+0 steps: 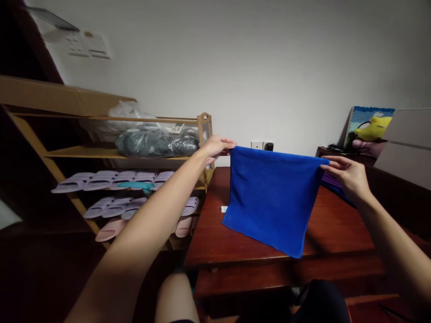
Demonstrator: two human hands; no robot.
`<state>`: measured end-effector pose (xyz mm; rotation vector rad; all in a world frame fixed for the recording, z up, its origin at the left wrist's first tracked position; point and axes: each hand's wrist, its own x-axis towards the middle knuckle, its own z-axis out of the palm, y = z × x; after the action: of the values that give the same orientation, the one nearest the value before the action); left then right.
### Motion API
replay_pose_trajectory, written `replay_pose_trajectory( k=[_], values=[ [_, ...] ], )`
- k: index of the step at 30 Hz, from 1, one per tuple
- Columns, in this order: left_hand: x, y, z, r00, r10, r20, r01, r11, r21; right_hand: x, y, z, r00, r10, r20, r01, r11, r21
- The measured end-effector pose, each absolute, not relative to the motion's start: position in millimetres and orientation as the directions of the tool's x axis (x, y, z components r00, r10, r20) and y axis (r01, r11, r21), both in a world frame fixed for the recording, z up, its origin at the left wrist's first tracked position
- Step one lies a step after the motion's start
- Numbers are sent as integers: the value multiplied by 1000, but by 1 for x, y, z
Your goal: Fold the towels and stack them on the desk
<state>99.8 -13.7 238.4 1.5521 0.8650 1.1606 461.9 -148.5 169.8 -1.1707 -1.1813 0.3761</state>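
A blue cloth (269, 202) hangs spread out between my two hands, its top edge pulled nearly straight. My left hand (217, 149) pinches the upper left corner. At the upper right corner, my right hand (348, 175) grips the cloth between thumb and fingers. The lower edge hangs over the reddish-brown wooden table (215, 237); whether it touches the tabletop I cannot tell. Beside the cloth's left edge, a small white tag or paper (224, 209) shows. Behind my right hand lies purple and dark blue fabric (333, 181), partly hidden.
On the left, a wooden rack (204, 134) holds several lilac slippers (101, 180), pink slippers (109, 229) and plastic-wrapped bundles (155, 141). A cardboard box (67, 98) tops it. White boxes (409, 134) and a yellow plush toy (373, 128) stand back right. A wall socket (257, 145) sits behind the table.
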Motion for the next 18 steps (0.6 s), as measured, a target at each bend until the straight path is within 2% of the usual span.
replay_pose_trajectory(
  k=[4, 7, 13, 18],
  values=[
    [94, -18, 254, 357, 881, 312, -9, -330, 944, 456, -144, 196, 416, 695, 587, 420, 426, -802],
    [92, -17, 263, 316, 863, 394, 101, -443, 891, 454, -141, 214, 416, 682, 601, 449, 421, -789],
    [88, -9, 274, 262, 770, 582, 344, -638, 689, 454, -131, 235, 417, 663, 621, 369, 500, -783],
    [82, -5, 272, 300, 725, 619, 353, -688, 635, 454, -128, 235, 411, 645, 644, 373, 526, -765]
  ],
)
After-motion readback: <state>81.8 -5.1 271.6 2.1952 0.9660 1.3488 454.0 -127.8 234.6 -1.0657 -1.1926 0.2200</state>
